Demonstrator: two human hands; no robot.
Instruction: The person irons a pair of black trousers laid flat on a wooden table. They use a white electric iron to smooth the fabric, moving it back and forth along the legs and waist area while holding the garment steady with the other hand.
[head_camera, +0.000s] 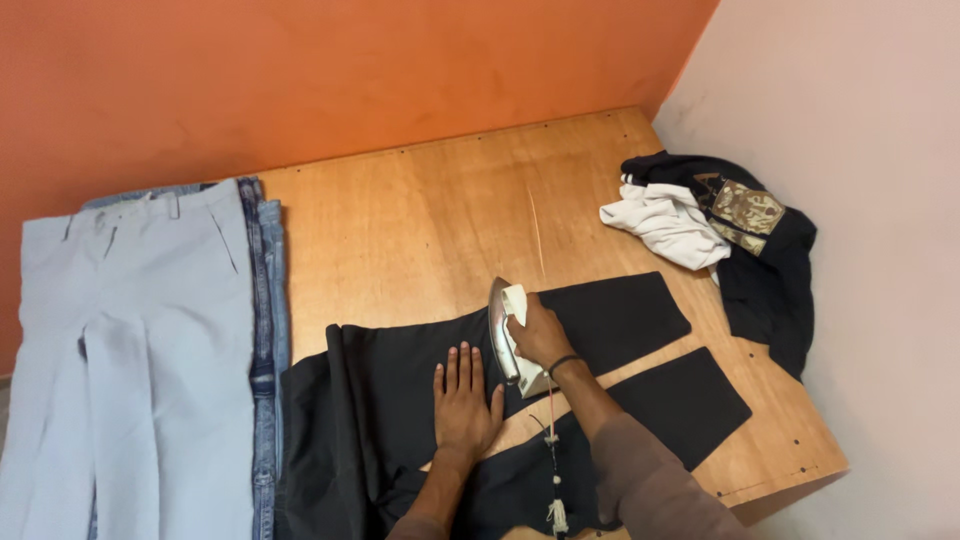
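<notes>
Head view, wooden table (420, 215) set into a corner of orange and pale walls.

Landmark: black trousers (400, 400), spread flat across the near part of the table, legs running to the right.

Right hand (538, 335): closed around the handle of a white iron (507, 345). The iron rests on the upper trouser leg, just right of the trousers' middle, tip pointing away from the person. Its cord (551, 440) trails back toward the person over the lower leg.

Left hand (463, 400): flat, fingers spread, palm down on the trouser cloth, just left of the iron. Holds nothing; not touching the iron.

Left of the trousers: pale grey trousers (130, 340) lying flat, on top of blue jeans (268, 330) whose edge shows beside the black cloth.

Right of and beyond the trousers, well apart, in the table's far corner: a heap of dark clothes (775, 285) with a crumpled white garment (665, 225) on it.
</notes>
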